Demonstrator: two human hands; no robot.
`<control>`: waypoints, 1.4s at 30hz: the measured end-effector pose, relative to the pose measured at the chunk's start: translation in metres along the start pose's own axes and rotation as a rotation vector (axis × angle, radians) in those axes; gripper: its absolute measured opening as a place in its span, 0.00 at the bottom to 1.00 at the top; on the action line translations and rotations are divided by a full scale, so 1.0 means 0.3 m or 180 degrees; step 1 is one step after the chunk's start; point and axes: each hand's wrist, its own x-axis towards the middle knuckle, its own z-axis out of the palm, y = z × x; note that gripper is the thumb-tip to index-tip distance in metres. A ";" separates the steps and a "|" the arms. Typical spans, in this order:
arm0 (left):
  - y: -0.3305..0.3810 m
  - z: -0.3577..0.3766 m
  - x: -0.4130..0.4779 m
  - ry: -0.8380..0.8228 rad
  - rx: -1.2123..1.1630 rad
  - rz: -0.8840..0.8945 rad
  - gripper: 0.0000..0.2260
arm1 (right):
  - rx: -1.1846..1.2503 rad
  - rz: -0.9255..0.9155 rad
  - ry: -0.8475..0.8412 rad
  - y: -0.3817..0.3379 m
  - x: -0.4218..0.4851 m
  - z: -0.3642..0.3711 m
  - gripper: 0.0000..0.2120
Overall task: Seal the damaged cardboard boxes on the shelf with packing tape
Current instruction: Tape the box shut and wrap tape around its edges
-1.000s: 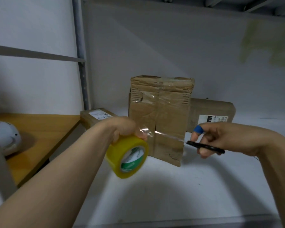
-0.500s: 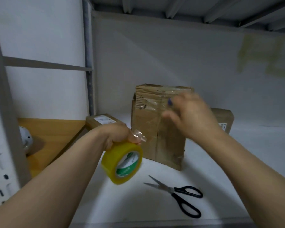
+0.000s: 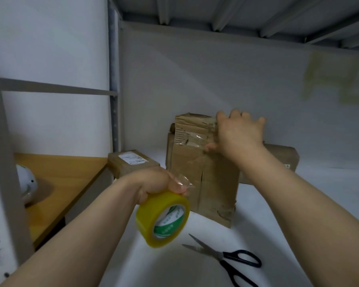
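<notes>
A torn, upright cardboard box (image 3: 203, 179) stands on the white shelf (image 3: 298, 204), with clear tape across its crumpled upper front. My right hand (image 3: 239, 133) lies on the box's top right corner, fingers over the top edge and thumb pressing the front face. My left hand (image 3: 160, 184) grips a yellow roll of packing tape (image 3: 162, 219) in front of the box, its loose clear end sticking up by my thumb. Black-handled scissors (image 3: 228, 257) lie open on the shelf near the front edge.
A small labelled box (image 3: 133, 162) lies flat to the left of the torn one, and a long brown parcel (image 3: 278, 162) lies behind it on the right. A wooden surface (image 3: 66, 179) with a white rounded object (image 3: 26, 186) sits left of the shelf post (image 3: 113, 79).
The tape strip was cut; my right hand put the scissors down on the shelf and rose to the box's top right corner. The left hand kept the roll.
</notes>
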 end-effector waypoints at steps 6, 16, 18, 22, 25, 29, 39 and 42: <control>-0.037 -0.031 -0.013 0.0208 -0.0346 0.0019 0.07 | 0.0156 0.0169 0.0551 -0.046 -0.003 0.052 0.37; -0.080 -0.076 0.025 0.0492 -0.0294 0.0195 0.10 | 0.4382 0.1408 -0.0677 0.121 -0.185 0.201 0.61; -0.078 -0.064 0.033 0.0373 -0.0204 0.0227 0.03 | 0.4461 0.1522 -0.1635 0.123 -0.261 0.289 0.55; -0.065 -0.044 0.044 0.0325 -0.0312 0.0326 0.04 | 0.4344 0.1520 -0.1318 0.130 -0.313 0.365 0.42; -0.023 -0.069 0.019 0.0073 -0.0638 0.0685 0.03 | 0.3900 0.1370 -0.0949 0.168 -0.286 0.302 0.41; 0.053 -0.163 -0.056 -0.0691 -0.0300 0.1026 0.16 | 0.3259 0.0899 -0.0849 0.207 -0.275 0.159 0.21; 0.003 -0.151 -0.157 -0.1295 -0.0259 0.1119 0.10 | 0.3731 0.0416 -0.2310 0.286 -0.358 0.147 0.24; -0.017 -0.129 -0.174 -0.1303 -0.0166 0.1099 0.08 | 0.3800 0.0266 -0.2247 0.285 -0.368 0.157 0.25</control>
